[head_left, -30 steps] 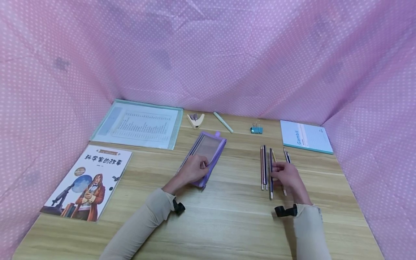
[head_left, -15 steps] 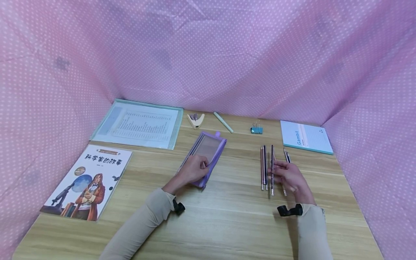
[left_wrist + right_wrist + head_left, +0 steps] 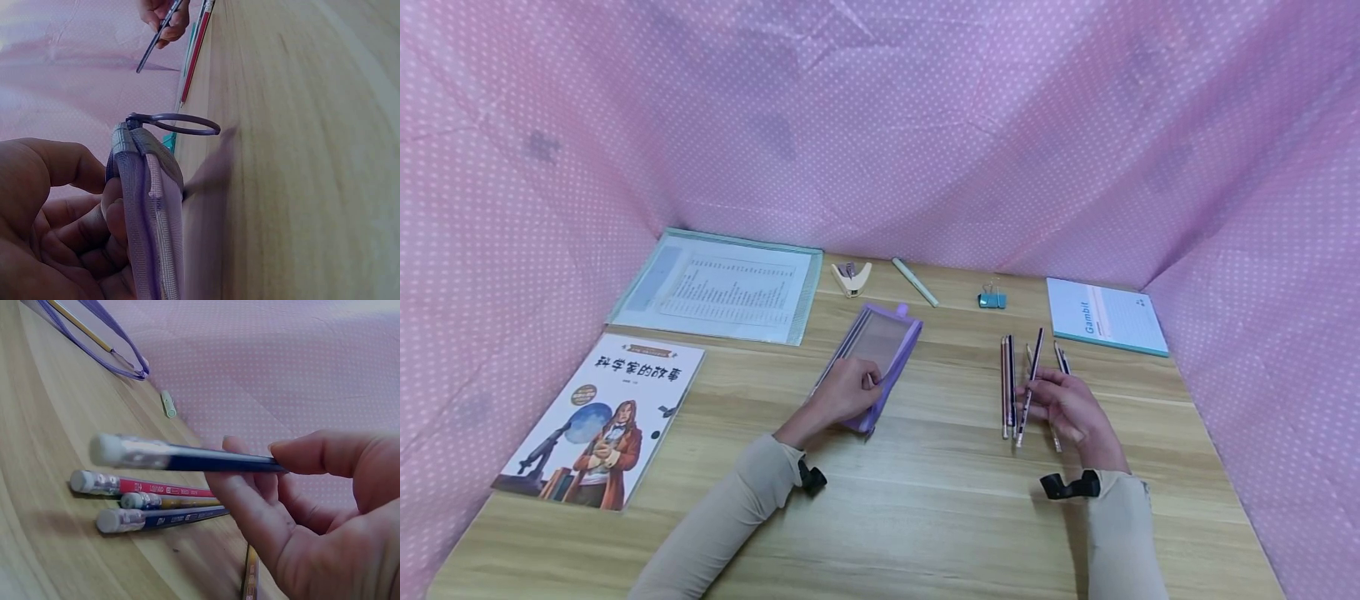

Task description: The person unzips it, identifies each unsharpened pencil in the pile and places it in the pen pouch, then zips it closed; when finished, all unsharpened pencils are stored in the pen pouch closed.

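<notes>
My right hand (image 3: 1071, 408) pinches a dark blue pencil (image 3: 219, 459) between thumb and fingers, raised over the table with its white eraser end toward me. Beneath it in the right wrist view lie a red pencil (image 3: 165, 489), a yellow one (image 3: 172, 501) and another blue one (image 3: 178, 517). In the head view this group of pencils (image 3: 1007, 383) is just left of the hand. With thumb and fingertips, my left hand (image 3: 848, 390) grips the edge of a purple mesh pencil case (image 3: 880, 337). Pencils show inside the case, along its left side.
More pencils (image 3: 1062, 358) lie by the right hand. Along the back are a cream stapler (image 3: 851, 280), a pale green stick-shaped item (image 3: 915, 282), a teal binder clip (image 3: 992, 300) and a notebook (image 3: 1105, 317). A document folder (image 3: 722, 287) and a book (image 3: 602, 425) are at left.
The blue pencil in my right hand has come up and turned, its far end swinging right and its eraser end left. My left hand and the pencil case have stayed put.
</notes>
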A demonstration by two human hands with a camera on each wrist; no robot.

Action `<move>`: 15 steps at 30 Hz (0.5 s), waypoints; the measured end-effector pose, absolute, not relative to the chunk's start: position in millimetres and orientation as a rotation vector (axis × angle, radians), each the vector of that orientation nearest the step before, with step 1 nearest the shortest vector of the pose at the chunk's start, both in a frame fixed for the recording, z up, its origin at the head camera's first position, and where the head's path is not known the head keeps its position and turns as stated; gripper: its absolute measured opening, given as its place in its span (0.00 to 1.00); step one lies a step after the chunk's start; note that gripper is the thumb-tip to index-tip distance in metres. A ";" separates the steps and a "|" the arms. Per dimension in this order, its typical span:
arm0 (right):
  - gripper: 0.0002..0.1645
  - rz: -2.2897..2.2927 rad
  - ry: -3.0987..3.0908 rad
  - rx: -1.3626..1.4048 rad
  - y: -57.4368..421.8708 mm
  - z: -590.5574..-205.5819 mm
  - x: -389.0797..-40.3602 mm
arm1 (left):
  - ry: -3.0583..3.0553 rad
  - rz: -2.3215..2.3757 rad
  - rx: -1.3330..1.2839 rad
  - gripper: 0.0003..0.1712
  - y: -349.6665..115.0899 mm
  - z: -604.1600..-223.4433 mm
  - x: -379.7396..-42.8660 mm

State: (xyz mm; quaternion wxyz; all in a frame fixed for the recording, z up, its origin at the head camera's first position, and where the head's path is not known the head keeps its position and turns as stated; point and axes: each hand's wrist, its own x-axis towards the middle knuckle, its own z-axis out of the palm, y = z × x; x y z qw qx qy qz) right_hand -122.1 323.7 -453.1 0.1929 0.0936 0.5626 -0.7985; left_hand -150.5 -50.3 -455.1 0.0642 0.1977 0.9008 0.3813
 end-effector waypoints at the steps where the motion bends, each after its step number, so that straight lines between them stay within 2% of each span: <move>1: 0.11 -2.250 1.557 0.249 324.1 -453.5 -122.2 | 2.720 1.151 0.596 0.03 -50.3 -455.0 -150.5; 15: 0.16 -2.337 1.429 0.078 325.4 -457.7 -123.1 | 2.712 1.157 0.589 0.03 -50.2 -454.3 -149.6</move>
